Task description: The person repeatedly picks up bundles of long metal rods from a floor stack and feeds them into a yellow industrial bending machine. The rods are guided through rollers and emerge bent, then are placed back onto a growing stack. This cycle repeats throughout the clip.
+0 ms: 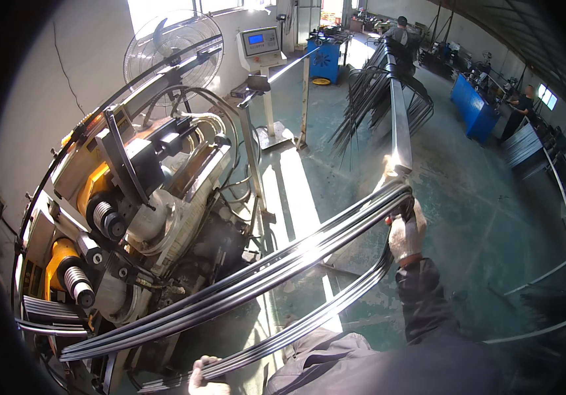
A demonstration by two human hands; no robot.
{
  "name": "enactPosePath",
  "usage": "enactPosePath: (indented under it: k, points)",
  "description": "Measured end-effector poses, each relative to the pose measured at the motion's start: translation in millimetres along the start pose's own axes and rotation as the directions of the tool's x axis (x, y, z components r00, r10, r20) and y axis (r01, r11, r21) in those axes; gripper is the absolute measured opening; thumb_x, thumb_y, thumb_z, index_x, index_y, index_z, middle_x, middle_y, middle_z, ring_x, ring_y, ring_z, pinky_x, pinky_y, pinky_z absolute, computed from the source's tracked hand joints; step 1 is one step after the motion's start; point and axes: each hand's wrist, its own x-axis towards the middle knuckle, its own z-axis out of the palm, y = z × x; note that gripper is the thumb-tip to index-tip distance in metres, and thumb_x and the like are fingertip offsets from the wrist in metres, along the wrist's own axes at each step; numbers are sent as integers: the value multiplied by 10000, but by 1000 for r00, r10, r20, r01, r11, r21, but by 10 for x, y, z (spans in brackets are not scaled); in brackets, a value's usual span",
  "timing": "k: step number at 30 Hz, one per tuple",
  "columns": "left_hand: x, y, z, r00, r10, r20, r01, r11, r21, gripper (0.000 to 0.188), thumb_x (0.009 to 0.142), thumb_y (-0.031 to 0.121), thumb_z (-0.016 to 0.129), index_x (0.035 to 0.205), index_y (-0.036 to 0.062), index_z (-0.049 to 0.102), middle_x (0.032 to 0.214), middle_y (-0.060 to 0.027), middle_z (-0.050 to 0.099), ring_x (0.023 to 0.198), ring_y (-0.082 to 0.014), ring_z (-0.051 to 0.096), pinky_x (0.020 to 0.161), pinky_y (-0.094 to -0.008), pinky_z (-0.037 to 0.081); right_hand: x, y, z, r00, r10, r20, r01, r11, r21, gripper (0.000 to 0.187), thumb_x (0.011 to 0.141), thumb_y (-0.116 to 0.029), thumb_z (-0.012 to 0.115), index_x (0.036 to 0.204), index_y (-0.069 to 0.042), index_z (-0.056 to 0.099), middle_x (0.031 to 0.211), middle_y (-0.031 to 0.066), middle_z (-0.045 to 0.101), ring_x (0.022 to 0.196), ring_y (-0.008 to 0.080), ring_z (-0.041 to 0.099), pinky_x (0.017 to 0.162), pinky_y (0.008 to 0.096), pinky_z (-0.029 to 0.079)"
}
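Observation:
A bundle of shiny bent metal tubes (230, 299) stretches across in front of me, its two long legs joined by a bend at the right. My right hand (408, 234), in a pale work glove, is closed round the bundle just by that bend. Low in the picture, my left hand (207, 378), also gloved, curls against the lower leg of the tubes near their ends; the lower edge cuts part of it off. Just past the bend, the near end of a long metal bar (399, 131) comes close to the bundle.
On the left stands a bending machine (158, 220) with yellow brackets and hoses. Behind it are a large fan (173, 56) and a control panel (260, 45). Dark bent tubes (368, 99) hang from the bar. Blue benches (474, 108) and two people (523, 108) are farther off.

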Motion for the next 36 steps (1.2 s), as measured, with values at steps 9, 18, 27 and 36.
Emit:
enactPosePath:
  k: [9,18,27,36]
  points:
    - [340,-1716,760,907,-211,365,178,977,122,260,1024,35,600,1282,14,619,1166,-207,726,1046,-354,720,1060,-544,585,2782,995,-550,973,-98,207,227,545,-807,280,1055,-327,681,1253,-128,678,1141,269,770,1119,517,714,922,623,550]
    - [-83,-2268,2073,947,-83,309,-37,931,363,402,1057,36,661,1422,-93,554,1232,-223,729,1107,-279,722,978,-418,633,4246,1561,258,930,-117,349,368,294,-882,428,1164,-353,384,1248,-38,661,1300,262,734,1231,460,716,1014,574,568]
    - [-648,-2608,260,963,147,-228,-73,950,304,282,1014,65,706,1284,3,658,1086,-113,761,926,-204,751,813,-325,609,-1210,2043,421,359,93,929,418,874,-249,376,1029,-307,601,1254,-19,692,1237,236,771,1175,407,746,1010,511,581]
    - [-2056,-1919,-1747,725,461,-512,-546,838,-19,199,992,11,713,1190,7,695,1060,-101,773,945,-200,766,851,-320,637,-3253,1875,61,-98,417,904,561,773,-296,460,894,-261,818,1261,-1,722,1174,211,808,1119,354,775,1006,448,595]
